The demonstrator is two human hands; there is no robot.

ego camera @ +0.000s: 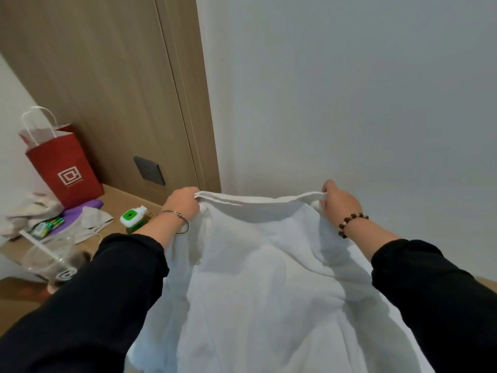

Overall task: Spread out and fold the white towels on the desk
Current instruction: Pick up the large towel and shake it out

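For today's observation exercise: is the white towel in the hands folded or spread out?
Spread. The left hand and right hand each pinch a top corner of the white towel, its edge stretched between them.

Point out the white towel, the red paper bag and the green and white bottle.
white towel [269,278], head view, middle of the cloth.
red paper bag [64,168], head view, front panel.
green and white bottle [130,217], head view, green top.

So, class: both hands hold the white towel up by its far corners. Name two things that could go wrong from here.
The towel hangs close to the clear cup and green bottle; swinging it leftward might knock them over. The right hand pinches only a corner, which might slip.
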